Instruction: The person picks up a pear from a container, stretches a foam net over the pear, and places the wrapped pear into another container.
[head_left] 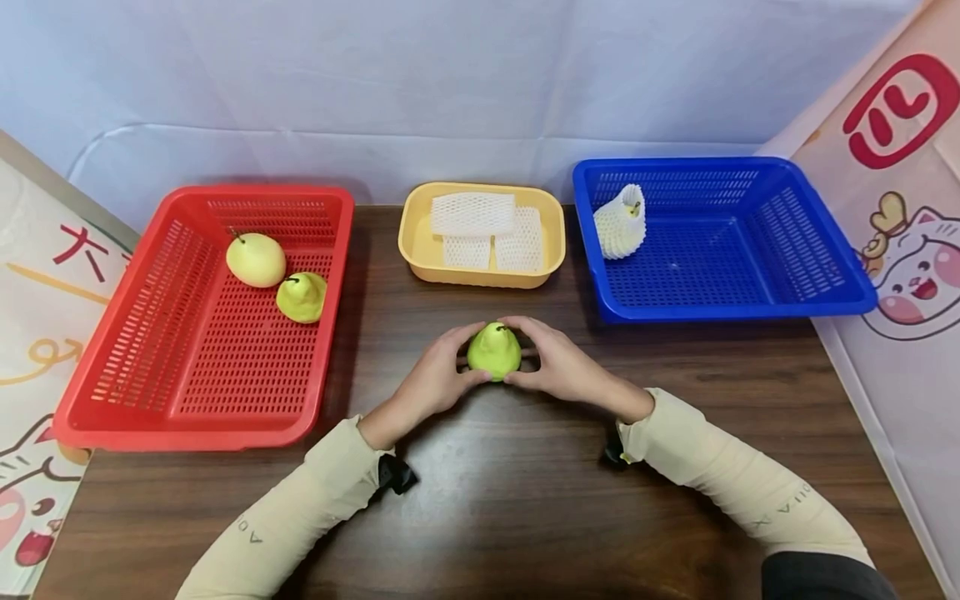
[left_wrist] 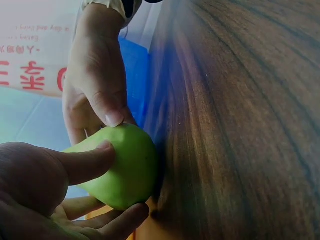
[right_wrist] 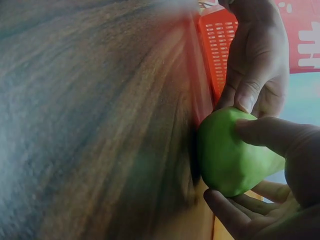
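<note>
A green pear [head_left: 494, 353] stands upright at the middle of the table, its stem pointing up. My left hand [head_left: 438, 372] holds it from the left, thumb in front and fingers behind. From the other side my right hand [head_left: 558, 363] grips the same pear, its thumb close to the left one. Both wrist views show the pear [left_wrist: 131, 165] between the thumbs and curled fingers, its base at or just above the wood. Behind it sits a yellow tray [head_left: 407, 242] holding several white foam net sleeves [head_left: 472, 215].
On the left stands a red basket [head_left: 191, 437] with a pale yellow pear [head_left: 256, 260] and a yellow-green pear [head_left: 302, 297] inside. To the right, a blue basket [head_left: 712, 312] holds a pear in a foam net [head_left: 621, 225]. The brown table [head_left: 480, 500] stretches in front.
</note>
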